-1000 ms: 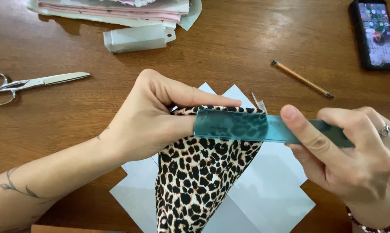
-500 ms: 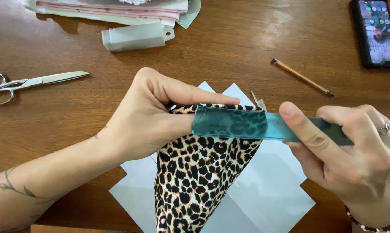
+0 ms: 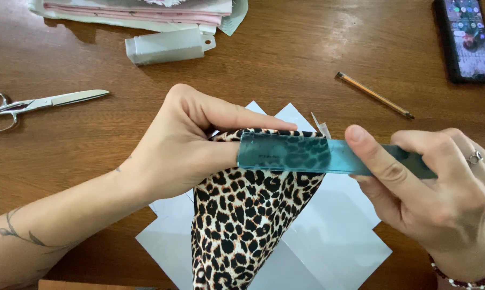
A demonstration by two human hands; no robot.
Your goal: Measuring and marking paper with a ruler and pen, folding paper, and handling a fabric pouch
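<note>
While wood table (image 3: pixel 285 64) shows scissors (image 3: pixel 38 104), pencil (image 3: pixel 374 95), L hand (image 3: pixel 183 145) pins leopard fabric (image 3: pixel 242 215); R hand (image 3: pixel 436 198) grips teal ruler (image 3: pixel 307 156), its far end hidden.

Left hand (image 3: pixel 183 145) pinching, right hand (image 3: pixel 441 188) gripping.

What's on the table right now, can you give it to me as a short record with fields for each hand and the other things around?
left hand: left hand pins the leopard-print fabric at its top edge
right hand: right hand holds a see-through teal ruler across the fabric's top
under fabric: white paper sheets
surface: brown wooden table
left side: scissors
top: stack of papers, small clear plastic case
right side: pencil, phone
</note>
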